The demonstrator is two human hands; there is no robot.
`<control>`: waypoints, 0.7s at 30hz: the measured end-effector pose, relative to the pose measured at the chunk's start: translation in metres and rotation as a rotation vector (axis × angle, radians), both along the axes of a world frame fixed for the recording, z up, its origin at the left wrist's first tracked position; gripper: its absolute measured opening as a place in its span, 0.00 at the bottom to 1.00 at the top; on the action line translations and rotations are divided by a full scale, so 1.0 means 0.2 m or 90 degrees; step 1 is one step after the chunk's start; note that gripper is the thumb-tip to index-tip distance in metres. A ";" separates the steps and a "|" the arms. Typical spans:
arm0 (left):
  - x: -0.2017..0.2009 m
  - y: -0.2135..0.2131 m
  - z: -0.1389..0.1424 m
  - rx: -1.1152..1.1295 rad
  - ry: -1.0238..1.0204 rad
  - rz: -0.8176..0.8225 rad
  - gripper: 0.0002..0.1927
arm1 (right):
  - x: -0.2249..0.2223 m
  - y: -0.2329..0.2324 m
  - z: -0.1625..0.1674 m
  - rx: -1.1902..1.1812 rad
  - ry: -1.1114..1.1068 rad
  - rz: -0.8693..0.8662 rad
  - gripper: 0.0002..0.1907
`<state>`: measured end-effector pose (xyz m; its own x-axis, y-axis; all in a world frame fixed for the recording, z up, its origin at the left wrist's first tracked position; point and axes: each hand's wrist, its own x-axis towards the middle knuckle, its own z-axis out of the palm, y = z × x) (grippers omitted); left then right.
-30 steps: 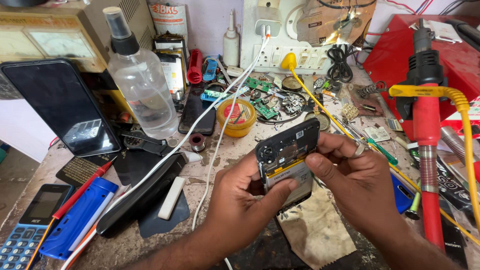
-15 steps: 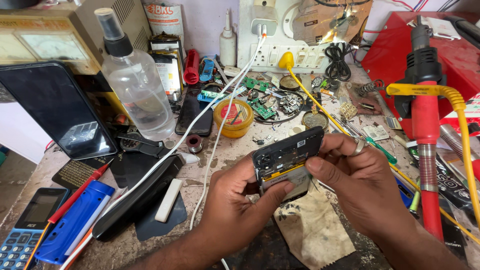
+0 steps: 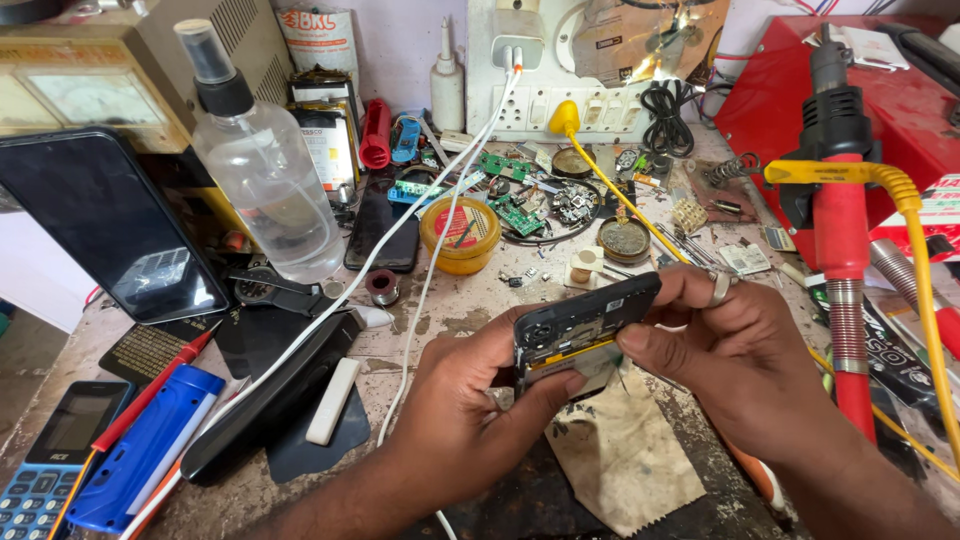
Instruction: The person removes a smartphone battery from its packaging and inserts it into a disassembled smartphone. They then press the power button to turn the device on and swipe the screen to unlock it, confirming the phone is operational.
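The cluttered workbench (image 3: 470, 310) spreads under everything I see, and I place the rest by the opened phone (image 3: 580, 325) I hold over its near middle. Far to the right of the phone stands the red box (image 3: 800, 90), with the red hot-air tool (image 3: 840, 230) upright in front of it. Far to the left of the phone a dark tablet (image 3: 100, 225) leans back, and beside it, up and left of the phone, stands the clear spray bottle (image 3: 260, 170). Straight behind the phone the white power strip (image 3: 540, 100) sits against the wall, and white cables (image 3: 420, 270) run from it down past the phone's left side. Just below the phone lies a stained cloth (image 3: 620, 455).

My right hand (image 3: 740, 370) closes round the phone's right end, thumb on the near edge and fingers curled over the top. My left hand (image 3: 470, 420) grips its left end from below, thumb pressed on the yellow strip. The phone is tilted, its open back towards me. Up and left of it sits the small yellow tin (image 3: 462, 235).
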<state>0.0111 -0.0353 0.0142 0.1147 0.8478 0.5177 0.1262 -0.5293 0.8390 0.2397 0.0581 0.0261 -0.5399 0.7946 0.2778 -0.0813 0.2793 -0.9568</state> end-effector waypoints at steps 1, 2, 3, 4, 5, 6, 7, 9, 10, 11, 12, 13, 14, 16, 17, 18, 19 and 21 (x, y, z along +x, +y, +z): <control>0.00 0.00 0.00 -0.009 -0.020 -0.011 0.18 | 0.00 -0.01 0.00 0.009 0.002 0.004 0.07; 0.01 0.00 -0.01 -0.017 -0.039 -0.022 0.19 | 0.00 -0.01 0.00 0.014 -0.004 -0.009 0.06; 0.01 0.00 -0.01 -0.026 -0.060 -0.032 0.20 | -0.01 -0.01 -0.01 0.019 -0.010 -0.020 0.06; 0.01 0.01 -0.02 -0.051 -0.088 -0.042 0.19 | -0.02 -0.01 -0.01 0.024 -0.015 -0.031 0.05; 0.02 0.01 -0.02 -0.077 -0.117 -0.051 0.19 | -0.03 -0.01 -0.01 0.035 -0.021 -0.031 0.07; 0.02 0.02 -0.03 -0.102 -0.147 -0.059 0.19 | -0.04 0.00 -0.01 0.047 -0.028 -0.031 0.09; 0.03 0.02 -0.04 -0.093 -0.190 -0.084 0.19 | -0.05 0.01 -0.01 0.059 -0.035 -0.030 0.11; 0.04 0.04 -0.05 -0.078 -0.276 -0.134 0.20 | -0.07 0.01 -0.01 0.009 -0.026 -0.052 0.17; 0.03 0.04 -0.06 -0.087 -0.278 -0.130 0.20 | -0.07 0.01 0.00 -0.017 -0.022 -0.064 0.20; 0.03 0.03 -0.06 -0.096 -0.280 -0.127 0.20 | -0.07 0.01 0.00 -0.024 -0.030 -0.072 0.19; 0.03 0.03 -0.07 -0.104 -0.283 -0.124 0.21 | -0.07 0.00 0.00 -0.031 -0.039 -0.080 0.19; 0.03 0.03 -0.07 -0.101 -0.274 -0.114 0.20 | -0.07 0.00 0.01 -0.038 -0.047 -0.087 0.19; 0.04 0.03 -0.07 -0.097 -0.266 -0.103 0.20 | -0.08 -0.01 0.00 -0.040 -0.056 -0.109 0.18; 0.05 0.02 -0.06 -0.090 -0.252 -0.085 0.20 | -0.08 -0.02 -0.01 -0.043 -0.074 -0.154 0.17; 0.06 0.02 -0.06 -0.086 -0.246 -0.079 0.20 | -0.08 -0.02 -0.01 -0.013 -0.067 -0.146 0.15; 0.06 0.01 -0.05 -0.082 -0.240 -0.073 0.20 | -0.09 -0.02 -0.02 0.017 -0.061 -0.137 0.14; 0.06 0.01 -0.05 -0.082 -0.226 -0.059 0.21 | -0.09 -0.02 -0.03 0.048 -0.054 -0.128 0.12; 0.07 0.00 -0.03 -0.082 -0.197 -0.033 0.22 | -0.10 -0.01 -0.03 0.061 -0.041 -0.104 0.11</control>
<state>0.0243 -0.0355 0.0075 0.0144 0.9054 0.4243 -0.1690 -0.4161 0.8935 0.2202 0.0553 0.0191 -0.4255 0.8442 0.3259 0.0326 0.3742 -0.9268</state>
